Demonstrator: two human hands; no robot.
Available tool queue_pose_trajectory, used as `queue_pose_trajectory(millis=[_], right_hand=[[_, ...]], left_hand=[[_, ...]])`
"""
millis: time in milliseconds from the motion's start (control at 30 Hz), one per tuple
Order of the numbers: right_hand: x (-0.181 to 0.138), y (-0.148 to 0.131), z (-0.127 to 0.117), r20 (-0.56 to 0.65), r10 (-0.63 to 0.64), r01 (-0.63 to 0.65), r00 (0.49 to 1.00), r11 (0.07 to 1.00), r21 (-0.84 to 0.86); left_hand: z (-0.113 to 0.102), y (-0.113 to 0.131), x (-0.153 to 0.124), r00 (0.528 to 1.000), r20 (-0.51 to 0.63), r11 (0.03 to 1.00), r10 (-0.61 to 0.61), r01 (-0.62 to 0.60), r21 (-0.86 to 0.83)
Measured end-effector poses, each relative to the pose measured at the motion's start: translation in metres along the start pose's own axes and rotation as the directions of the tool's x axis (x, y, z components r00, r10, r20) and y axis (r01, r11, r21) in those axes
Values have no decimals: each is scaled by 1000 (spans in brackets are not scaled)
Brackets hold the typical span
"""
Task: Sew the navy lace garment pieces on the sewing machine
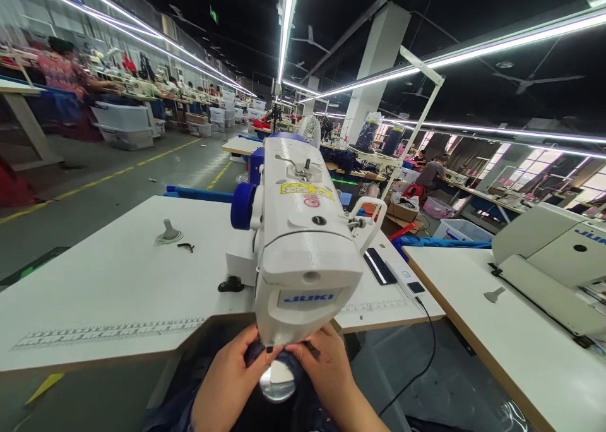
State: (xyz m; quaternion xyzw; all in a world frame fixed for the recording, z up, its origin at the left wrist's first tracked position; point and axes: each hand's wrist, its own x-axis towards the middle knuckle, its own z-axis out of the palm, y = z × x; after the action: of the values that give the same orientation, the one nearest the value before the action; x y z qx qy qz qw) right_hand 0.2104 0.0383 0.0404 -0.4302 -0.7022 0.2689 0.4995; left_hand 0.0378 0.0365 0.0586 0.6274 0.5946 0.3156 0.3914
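A white JUKI sewing machine [307, 249] with a blue handwheel [242, 206] stands in front of me, its head end facing me. Dark navy fabric [303, 400] lies around the narrow work end beneath the head. My left hand [231, 375] grips this fabric from the left, thumb pointing in toward the needle area. From the right, my right hand [326, 369] pinches it, thumb close to the left thumb. A shiny round metal plate [278, 388] shows just below the thumbs. The needle and most fingertips are hidden by the machine head.
A white tabletop [108, 274] with a printed ruler spreads left, carrying a grey cone-shaped piece [169, 231]. On the right lie a phone [379, 266] and a cabled control panel [411, 283]. Another JUKI machine [558, 268] stands further right. Clear plastic [440, 369] sits below.
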Motion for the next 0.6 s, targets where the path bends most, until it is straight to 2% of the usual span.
queue_pose_trajectory(millis=[67,167,300,500,600], right_hand=[[3,-1,-3,79,105,-107,991,994,27],[6,1,-8,187,253,-273,949,958,84],[13,7,-11,271,366,-418,890,893,167],[26,5,-17,379,305,-416,874,872,258],[22,7,-18,284,269,-330,920,923,197]], left_hand=[[-2,2,0,1000,18,1000,17,-17,-7],[-6,6,1,998,48,999,38,-38,-12],[-6,6,3,999,36,999,34,-34,17],[2,1,6,999,-2,999,-42,42,-25],[3,4,6,998,-7,997,-55,54,-53]])
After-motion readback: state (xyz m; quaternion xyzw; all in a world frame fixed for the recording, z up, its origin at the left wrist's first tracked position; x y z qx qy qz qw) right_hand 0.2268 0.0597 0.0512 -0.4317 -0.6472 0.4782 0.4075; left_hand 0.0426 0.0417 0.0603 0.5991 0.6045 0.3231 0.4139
